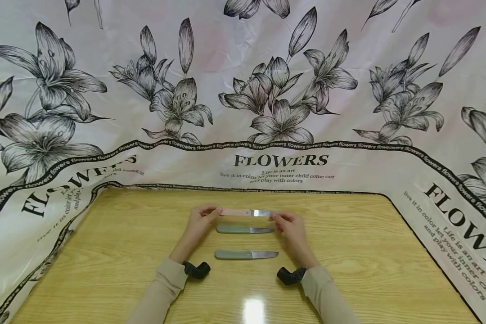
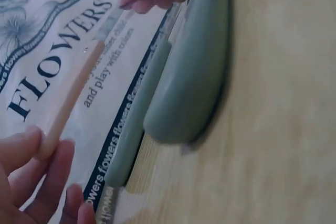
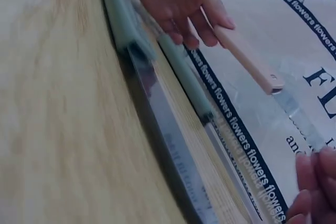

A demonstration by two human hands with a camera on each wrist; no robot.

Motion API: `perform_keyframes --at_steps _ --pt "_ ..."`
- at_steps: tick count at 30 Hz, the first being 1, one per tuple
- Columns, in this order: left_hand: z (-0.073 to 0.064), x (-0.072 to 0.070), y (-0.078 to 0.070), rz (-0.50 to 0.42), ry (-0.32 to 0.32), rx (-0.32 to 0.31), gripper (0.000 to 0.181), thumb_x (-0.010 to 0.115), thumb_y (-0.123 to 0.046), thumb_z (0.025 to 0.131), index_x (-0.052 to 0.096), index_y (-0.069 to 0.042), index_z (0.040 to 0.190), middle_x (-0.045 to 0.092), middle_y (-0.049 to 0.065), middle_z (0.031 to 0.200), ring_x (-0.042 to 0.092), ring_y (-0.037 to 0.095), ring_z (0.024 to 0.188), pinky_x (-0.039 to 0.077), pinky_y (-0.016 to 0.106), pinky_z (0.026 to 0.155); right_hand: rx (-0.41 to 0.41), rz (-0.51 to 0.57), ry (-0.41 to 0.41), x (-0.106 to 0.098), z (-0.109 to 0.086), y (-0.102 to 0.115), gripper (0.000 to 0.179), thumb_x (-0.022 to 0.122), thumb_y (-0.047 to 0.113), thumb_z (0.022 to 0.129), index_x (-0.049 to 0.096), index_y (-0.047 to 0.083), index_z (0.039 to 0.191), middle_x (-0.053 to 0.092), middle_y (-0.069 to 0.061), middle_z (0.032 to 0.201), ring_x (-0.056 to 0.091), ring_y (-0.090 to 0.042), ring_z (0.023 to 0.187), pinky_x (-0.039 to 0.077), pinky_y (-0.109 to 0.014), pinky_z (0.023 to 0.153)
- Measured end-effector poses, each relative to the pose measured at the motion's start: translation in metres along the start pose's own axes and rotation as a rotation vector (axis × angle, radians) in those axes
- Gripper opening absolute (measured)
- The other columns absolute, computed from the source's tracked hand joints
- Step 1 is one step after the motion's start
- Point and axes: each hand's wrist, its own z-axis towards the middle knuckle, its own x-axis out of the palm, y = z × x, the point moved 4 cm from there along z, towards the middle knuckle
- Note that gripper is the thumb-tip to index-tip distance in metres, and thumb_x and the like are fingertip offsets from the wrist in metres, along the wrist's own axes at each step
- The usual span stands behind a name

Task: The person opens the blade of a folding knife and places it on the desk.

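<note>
A knife with a pale pink handle (image 1: 236,212) is held level above the table between both hands. My left hand (image 1: 200,221) pinches the end of its handle between thumb and fingers. At the other end, my right hand (image 1: 292,226) pinches the tip of the blade, as the right wrist view also shows. Just below it in the head view lies a knife with a green handle (image 1: 232,229), its blade pointing right. A second green-handled knife (image 1: 233,255) lies nearer, parallel to the first. Both hands' fingertips partly cover the ends of the pink knife.
The wood-grain table (image 1: 348,252) spreads out around the knives. A white flower-printed cloth (image 1: 283,180) rises behind it and along both sides. Black wrist cameras (image 1: 197,270) sit on both wrists, near the closer green knife.
</note>
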Motion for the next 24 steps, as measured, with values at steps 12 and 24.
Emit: perform_keyframes --at_steps 12,24 --pt "0.009 -0.005 0.010 0.313 0.006 0.064 0.017 0.073 -0.014 0.092 0.077 -0.002 0.104 0.073 0.011 0.099 0.065 0.025 0.090 0.055 0.037 0.077 0.152 -0.253 0.112 0.003 0.015 -0.007 0.023 0.063 0.013 0.098 0.072 -0.005 0.086 0.064 -0.007 0.063 0.042 -0.008 0.040 0.034 -0.019 0.038" --pt "0.011 0.000 0.012 0.450 -0.029 0.104 0.015 0.076 -0.014 0.089 0.079 -0.005 0.100 0.070 0.008 0.091 0.061 0.021 0.080 0.051 0.035 0.070 0.225 -0.377 0.072 0.002 0.022 -0.010 0.020 0.067 0.011 0.093 0.073 -0.002 0.079 0.062 -0.005 0.055 0.039 -0.007 0.037 0.033 -0.020 0.037"
